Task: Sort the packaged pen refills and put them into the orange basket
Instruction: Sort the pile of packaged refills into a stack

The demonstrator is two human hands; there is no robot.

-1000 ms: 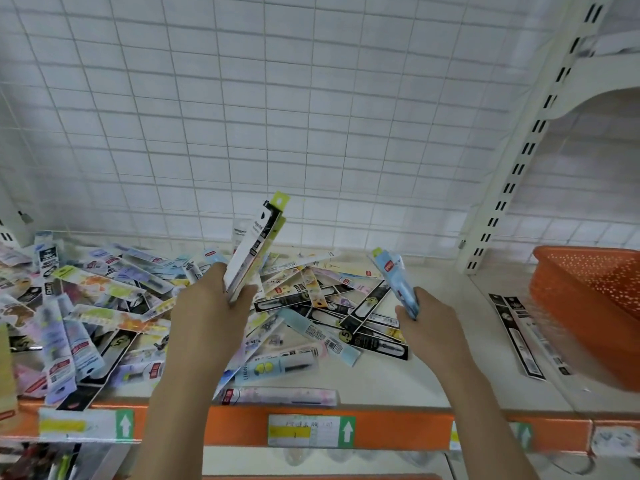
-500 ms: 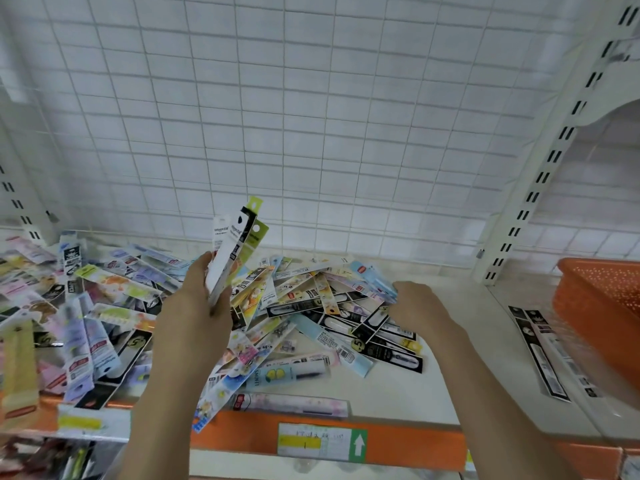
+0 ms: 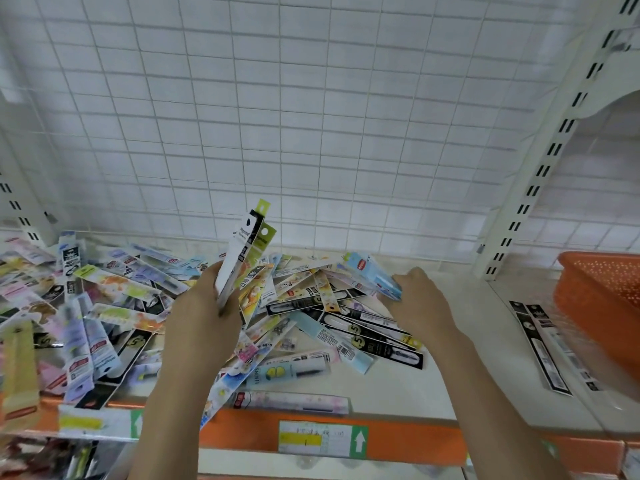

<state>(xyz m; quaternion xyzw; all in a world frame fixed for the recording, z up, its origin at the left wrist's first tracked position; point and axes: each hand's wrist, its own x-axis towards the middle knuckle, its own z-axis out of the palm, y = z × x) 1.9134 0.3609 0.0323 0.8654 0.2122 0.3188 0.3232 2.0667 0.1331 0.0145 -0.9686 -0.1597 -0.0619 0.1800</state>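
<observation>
My left hand [image 3: 204, 306] grips a small upright bundle of refill packs [image 3: 247, 244], white, black and lime green, above the shelf. A loose pile of packaged pen refills [image 3: 138, 306] covers the left and middle of the shelf. My right hand [image 3: 420, 299] rests low on the pile's right side, its fingers curled on a light blue refill pack [image 3: 372, 275]. The orange basket [image 3: 602, 296] stands at the far right, partly cut off by the frame edge.
Two black-and-white refill packs [image 3: 540, 344] lie flat on the shelf just left of the basket. A white wire grid [image 3: 311, 133] backs the shelf, with a slotted upright post [image 3: 533, 188] at the right. An orange price rail [image 3: 346, 441] runs along the shelf's front edge.
My right hand, which held the light blue pack raised, has dropped down onto the pile with it. My left hand keeps its bundle upright. The view has shifted left, pushing the basket toward the edge.
</observation>
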